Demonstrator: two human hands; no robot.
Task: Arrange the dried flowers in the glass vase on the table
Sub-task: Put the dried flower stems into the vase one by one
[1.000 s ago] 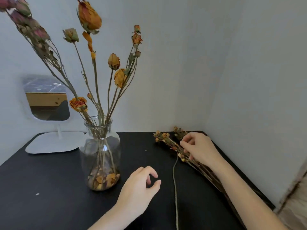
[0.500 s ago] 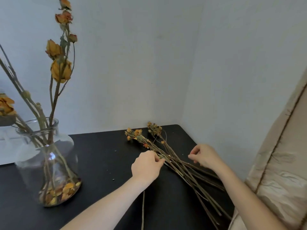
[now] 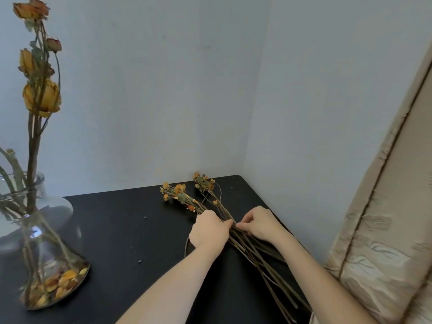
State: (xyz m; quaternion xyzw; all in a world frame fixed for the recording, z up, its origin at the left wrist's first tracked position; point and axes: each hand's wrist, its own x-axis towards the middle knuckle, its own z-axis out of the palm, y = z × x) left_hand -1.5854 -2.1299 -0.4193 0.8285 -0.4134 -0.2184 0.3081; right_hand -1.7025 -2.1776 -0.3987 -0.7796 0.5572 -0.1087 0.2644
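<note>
1. Two bare forearms come in from the bottom edge and angle forward, converging over the right half of the black table [image 3: 131, 239].
2. Near left: glass vase [image 3: 39, 242], upright on the table, well apart from the hands. Loose petals [image 3: 58, 282] lie on its bottom. Tall dried roses [image 3: 42, 94] stand in it, their stems crossing inside the glass.
3. Dried flower bundle [image 3: 254, 256] lies flat on the table, right side. Cut ends fan out toward the near right edge; the heads point to the far corner.
4. Left hand [image 3: 209, 230]: back up, fingers curled down over the stems about mid-length, gripping them.
5. Right hand [image 3: 259, 224]: just beside the left, fingertips nearly meeting it, thumb and fingers pinching the same stems from the right side. Both hands closed on the bundle, wrists low to the table.
6. A single thin stem [image 3: 186, 246] curves out beside the left wrist.
7. Two small crumbs [image 3: 139, 261] lie on the table between vase and hands.
8. Beyond the hands: small orange flower heads [image 3: 180, 190], resting on the table.
9. Far: pale wall corner [image 3: 257, 101]. Cream fabric [image 3: 385, 230] hangs at the right.
</note>
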